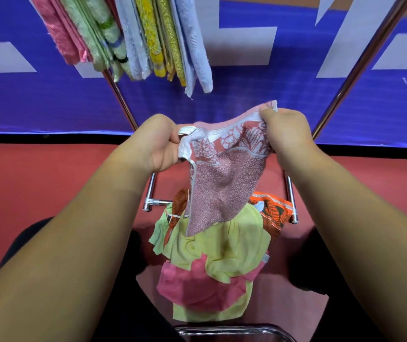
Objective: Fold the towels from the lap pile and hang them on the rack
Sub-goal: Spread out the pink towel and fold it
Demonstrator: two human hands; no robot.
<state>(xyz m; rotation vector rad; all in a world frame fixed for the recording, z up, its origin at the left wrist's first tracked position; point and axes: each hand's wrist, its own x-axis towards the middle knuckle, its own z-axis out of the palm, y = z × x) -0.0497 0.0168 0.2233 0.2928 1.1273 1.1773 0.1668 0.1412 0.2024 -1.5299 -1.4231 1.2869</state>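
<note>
At centre frame, we see the left hand (pixel 159 141) and right hand (pixel 285 130) each closed on an upper corner of the pink patterned towel (pixel 224 176), which dangles over the lap pile (pixel 212 255). We judge its bunched left corner may fold askew, or a slip may drop it; the rack (pixel 360 67) stands beyond.

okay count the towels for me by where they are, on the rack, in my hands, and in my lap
Towels on the rack: 6
Towel in the left hand and right hand, pink patterned: 1
Lap pile, visible: about 4
Total: about 11
</note>
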